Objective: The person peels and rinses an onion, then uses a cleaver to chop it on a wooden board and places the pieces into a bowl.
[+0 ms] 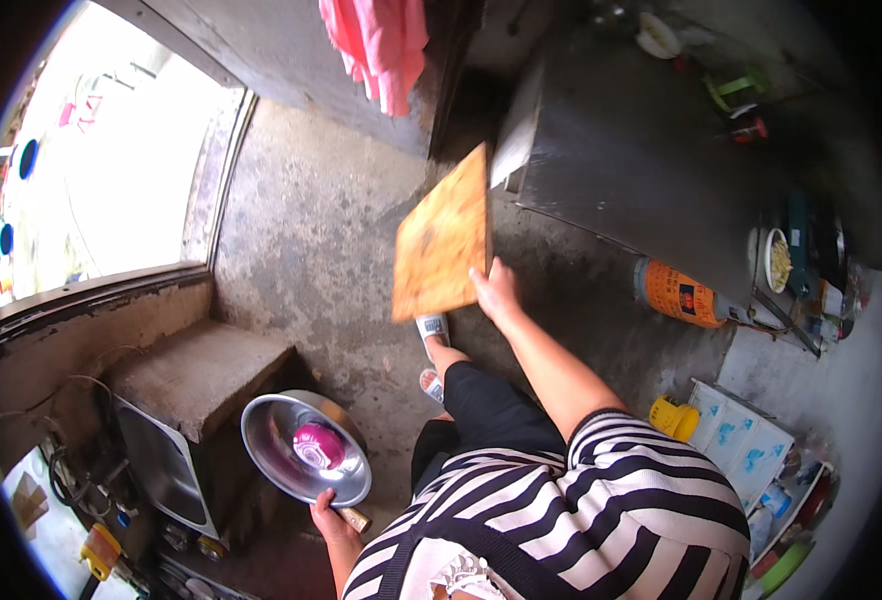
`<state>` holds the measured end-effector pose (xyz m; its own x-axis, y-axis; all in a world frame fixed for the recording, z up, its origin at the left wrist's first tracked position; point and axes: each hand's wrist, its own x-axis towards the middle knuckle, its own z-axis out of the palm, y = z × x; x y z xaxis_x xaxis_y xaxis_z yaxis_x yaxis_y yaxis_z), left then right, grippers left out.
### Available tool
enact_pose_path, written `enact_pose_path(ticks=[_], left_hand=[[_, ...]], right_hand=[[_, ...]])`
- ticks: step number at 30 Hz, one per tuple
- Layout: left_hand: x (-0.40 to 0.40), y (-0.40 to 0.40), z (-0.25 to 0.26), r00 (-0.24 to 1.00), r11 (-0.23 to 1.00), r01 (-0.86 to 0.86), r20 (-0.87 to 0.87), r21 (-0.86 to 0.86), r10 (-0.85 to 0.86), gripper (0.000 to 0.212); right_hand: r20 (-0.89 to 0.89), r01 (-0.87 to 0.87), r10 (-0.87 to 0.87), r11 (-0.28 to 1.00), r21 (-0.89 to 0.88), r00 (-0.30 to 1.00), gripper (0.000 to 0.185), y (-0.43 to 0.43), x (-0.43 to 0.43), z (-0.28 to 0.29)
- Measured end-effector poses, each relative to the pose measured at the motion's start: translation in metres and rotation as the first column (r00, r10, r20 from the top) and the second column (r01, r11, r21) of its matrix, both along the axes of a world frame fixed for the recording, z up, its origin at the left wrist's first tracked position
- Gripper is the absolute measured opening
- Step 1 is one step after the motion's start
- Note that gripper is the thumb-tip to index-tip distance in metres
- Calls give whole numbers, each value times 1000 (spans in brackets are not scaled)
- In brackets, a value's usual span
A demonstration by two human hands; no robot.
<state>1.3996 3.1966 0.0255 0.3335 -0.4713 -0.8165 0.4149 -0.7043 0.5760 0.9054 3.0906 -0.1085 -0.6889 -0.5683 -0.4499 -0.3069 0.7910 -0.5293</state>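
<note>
My left hand (334, 523) grips the rim of a metal basin (265, 442) at the lower left. Inside the basin lies a cut purple cabbage (319, 446), its white-veined face showing. A wooden handle (354, 519) sticks out beside that hand, below the basin; whatever it belongs to is hidden. My right hand (498, 289) is closed on the lower right edge of a wooden cutting board (445, 236). The board is blurred and hangs tilted over the concrete floor, in front of my feet.
A metal sink (163, 465) adjoins a concrete ledge (193, 367) at left, near a bright doorway (141, 150). A dark table (636, 165) stands at right, bearing a bowl of food (777, 260). Below it is an orange cylinder (681, 292). Pink cloth (381, 49) hangs ahead.
</note>
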Motion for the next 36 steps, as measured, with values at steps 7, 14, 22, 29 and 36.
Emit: enact_pose_path(ticks=[7, 14, 22, 29, 36], left_hand=[[54, 6, 8, 991, 976, 131, 43, -174, -126, 36], [77, -16, 74, 930, 865, 357, 220, -352, -294, 48], [27, -32, 93, 914, 828, 401, 230, -392, -334, 33], [-98, -50, 91, 957, 908, 275, 0, -315, -289, 6], [-259, -63, 128, 927, 880, 357, 1, -314, -375, 19]], right_hand=[[388, 62, 99, 922, -381, 916, 39, 98, 41, 88], [775, 486, 98, 727, -484, 625, 26, 211, -3, 211], [781, 713, 30, 387, -585, 624, 30, 289, -100, 251], [887, 819, 47, 363, -444, 460, 38, 318, -237, 176], [837, 575, -148, 788, -221, 526, 45, 335, -346, 135]])
